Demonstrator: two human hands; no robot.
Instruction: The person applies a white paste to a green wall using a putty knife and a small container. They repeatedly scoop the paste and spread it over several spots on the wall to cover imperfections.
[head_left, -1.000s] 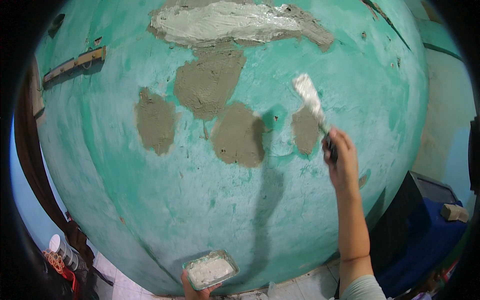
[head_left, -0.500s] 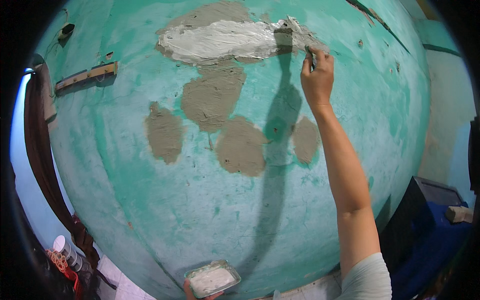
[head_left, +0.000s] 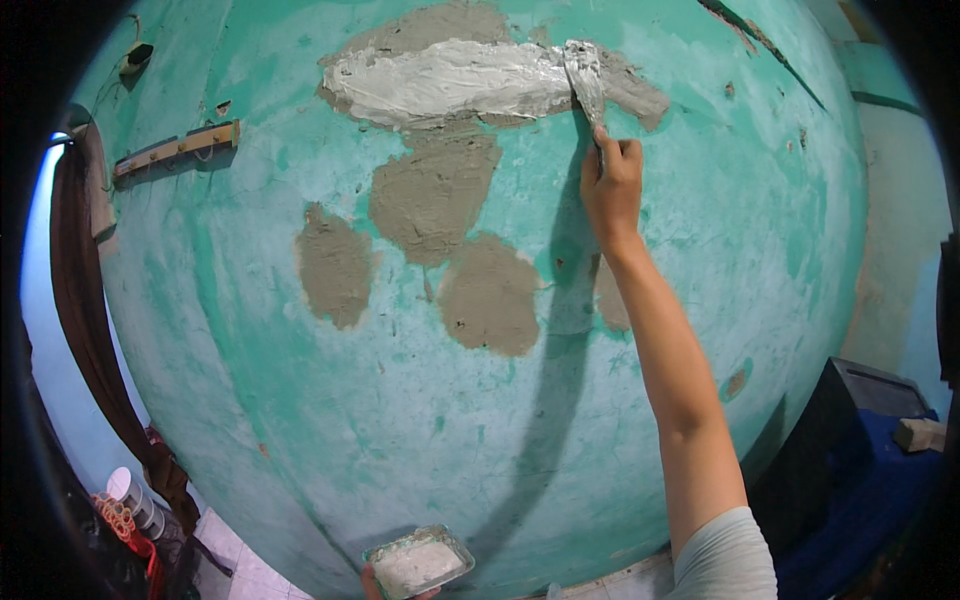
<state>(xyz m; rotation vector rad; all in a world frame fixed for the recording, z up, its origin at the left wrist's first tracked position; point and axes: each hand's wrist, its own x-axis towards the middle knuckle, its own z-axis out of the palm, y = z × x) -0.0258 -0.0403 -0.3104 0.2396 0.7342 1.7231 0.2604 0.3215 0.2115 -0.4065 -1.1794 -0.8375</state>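
High on the green wall [head_left: 330,430], my right hand [head_left: 614,190] grips the handle of a putty knife [head_left: 586,85]. Its blade points up and lies against the right part of a wide band of wet white putty [head_left: 450,80]. Grey filler shows around this band, and more grey patches [head_left: 435,195] lie below it. Down at the lower edge, my left hand [head_left: 370,582] holds a shallow clear tray [head_left: 462,570] with white putty [head_left: 415,565] in it. Most of that hand is hidden under the tray.
A wooden hook rail [head_left: 178,148] and a dangling electrical box [head_left: 136,58] are on the wall at left. A brown curtain [head_left: 85,280] hangs at the far left above white containers [head_left: 125,488]. At right stands a dark cabinet-like object [head_left: 830,430] with a blue cover.
The putty knife has swung from leaning right to nearly upright, and my right hand has moved left and down. The tray in my left hand has shifted slightly left and down.
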